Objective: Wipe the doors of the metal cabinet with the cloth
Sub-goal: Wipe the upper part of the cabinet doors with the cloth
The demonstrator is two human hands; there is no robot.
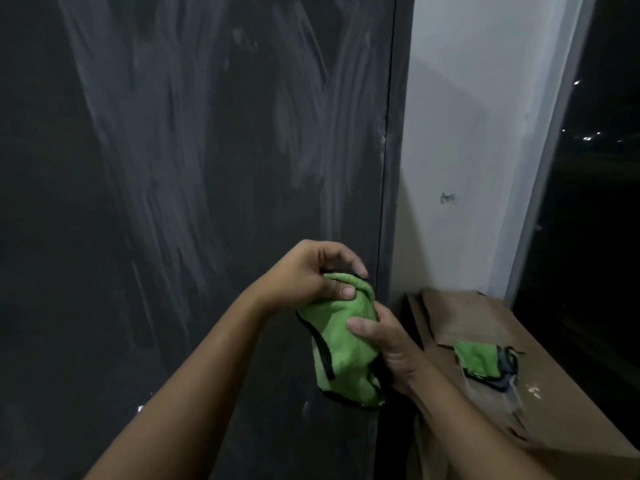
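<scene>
the green cloth hangs bunched between both hands, just in front of the dark cabinet door. the left hand pinches its upper fold, thumb on the near side and fingers curled over the top edge. the right hand grips its right side lower down, thumb pressed across the pile. the hands are close together, both clamped on the cloth. it looks light, soft and floppy, with a dark stitched hem. it is likely to drape and crumple rather than hold a shape, so i judge it handles best folded into a flat pad under the palm. the door above the hands is flat and streaked with pale smears. a second cloth lies on cardboard to the right of the right hand.
</scene>
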